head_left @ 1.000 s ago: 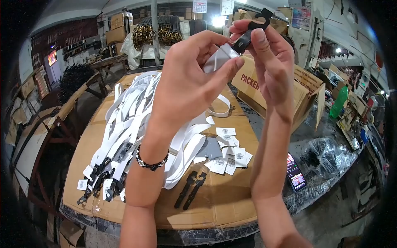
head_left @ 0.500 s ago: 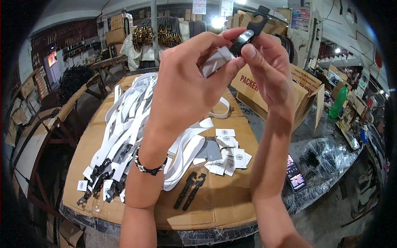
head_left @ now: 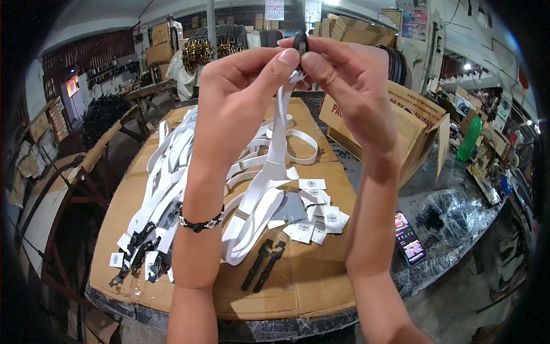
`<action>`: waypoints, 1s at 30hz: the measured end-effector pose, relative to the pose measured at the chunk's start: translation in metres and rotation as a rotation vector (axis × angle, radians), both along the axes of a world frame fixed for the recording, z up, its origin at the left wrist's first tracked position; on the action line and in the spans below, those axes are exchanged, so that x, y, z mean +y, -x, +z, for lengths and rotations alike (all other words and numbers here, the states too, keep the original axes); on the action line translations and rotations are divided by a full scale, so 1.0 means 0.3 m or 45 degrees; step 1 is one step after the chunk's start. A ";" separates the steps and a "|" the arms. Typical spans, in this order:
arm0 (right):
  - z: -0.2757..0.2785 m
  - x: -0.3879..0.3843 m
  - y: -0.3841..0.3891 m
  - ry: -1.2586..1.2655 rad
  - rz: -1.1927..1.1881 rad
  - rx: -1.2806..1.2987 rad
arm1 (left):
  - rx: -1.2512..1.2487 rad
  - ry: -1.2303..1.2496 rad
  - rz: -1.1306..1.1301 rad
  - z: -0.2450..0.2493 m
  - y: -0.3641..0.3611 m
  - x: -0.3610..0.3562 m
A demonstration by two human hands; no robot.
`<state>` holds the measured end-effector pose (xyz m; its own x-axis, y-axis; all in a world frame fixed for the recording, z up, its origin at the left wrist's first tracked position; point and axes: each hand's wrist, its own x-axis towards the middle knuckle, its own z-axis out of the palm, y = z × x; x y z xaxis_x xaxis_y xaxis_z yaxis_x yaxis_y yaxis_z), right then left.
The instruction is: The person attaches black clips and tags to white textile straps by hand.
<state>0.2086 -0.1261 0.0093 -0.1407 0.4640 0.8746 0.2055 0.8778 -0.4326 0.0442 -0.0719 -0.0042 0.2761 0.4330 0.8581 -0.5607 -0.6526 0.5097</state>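
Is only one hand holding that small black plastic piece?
No, the left hand and the right hand both grip the small black plastic piece, with a flat white strap hanging below.

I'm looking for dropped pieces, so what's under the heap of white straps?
Brown cardboard shows around the white straps. Whatever lies beneath where they overlap is covered, and the left forearm blocks part of them from view.

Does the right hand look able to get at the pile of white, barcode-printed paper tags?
Probably yes: nothing covers the tags, but the right hand would first need to release the small black plastic piece it seems to hold.
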 end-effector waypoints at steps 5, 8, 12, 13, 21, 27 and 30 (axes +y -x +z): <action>-0.010 0.018 0.016 -0.021 -0.007 -0.003 | -0.030 -0.039 0.032 -0.003 -0.008 -0.001; -0.017 0.034 0.021 -0.040 -0.035 0.058 | -0.028 -0.094 0.181 -0.008 -0.011 -0.011; -0.005 0.020 0.038 0.009 0.009 0.086 | -0.006 -0.136 0.386 -0.007 -0.011 -0.025; -0.005 0.016 0.043 0.009 0.024 0.108 | 0.005 -0.151 0.438 -0.004 -0.011 -0.030; -0.017 0.043 0.018 0.054 0.179 0.192 | -0.067 -0.115 0.190 -0.004 -0.003 -0.019; -0.021 0.054 -0.017 0.065 0.279 0.199 | -0.035 -0.103 0.078 -0.007 -0.020 -0.001; 0.004 0.018 -0.055 0.033 0.252 0.199 | 0.049 -0.099 0.124 -0.005 -0.022 0.003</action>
<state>0.2251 -0.1208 0.0105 -0.0953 0.4631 0.8812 -0.0402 0.8827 -0.4682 0.0507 -0.0710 -0.0057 0.2696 0.3917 0.8797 -0.4735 -0.7416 0.4752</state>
